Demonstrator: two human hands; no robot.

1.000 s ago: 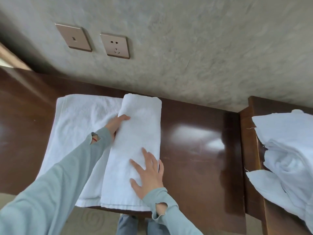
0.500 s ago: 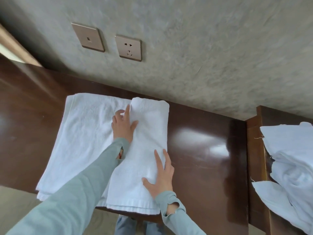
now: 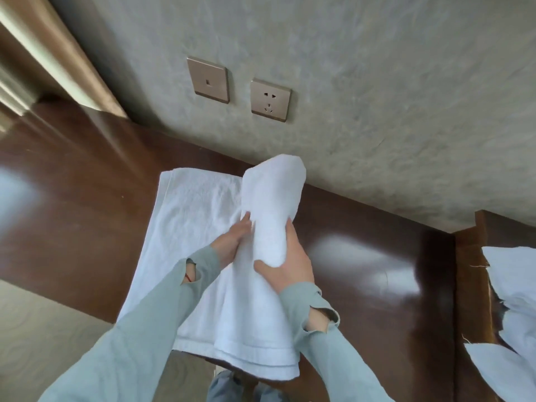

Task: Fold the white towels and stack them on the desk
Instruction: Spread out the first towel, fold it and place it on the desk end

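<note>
A narrow folded white towel [image 3: 271, 198] is raised off the dark wooden desk [image 3: 362, 271], its far end lifted up and its near end [image 3: 261, 352] hanging over the desk's front edge. My left hand [image 3: 232, 242] grips its left side and my right hand [image 3: 285, 256] grips its right side at the middle. Under and left of it lies a wider folded white towel [image 3: 185, 227], flat on the desk.
A heap of unfolded white towels [image 3: 510, 300] sits on a lower wooden surface at the right edge. Two wall plates, a switch [image 3: 207, 79] and a socket [image 3: 269, 100], are on the grey wall behind. Bare desk lies between the towels and the heap.
Both hands went from pressing flat on the narrow towel to gripping its sides, and its far half has lifted off the desk. The camera has tilted up and shifted.
</note>
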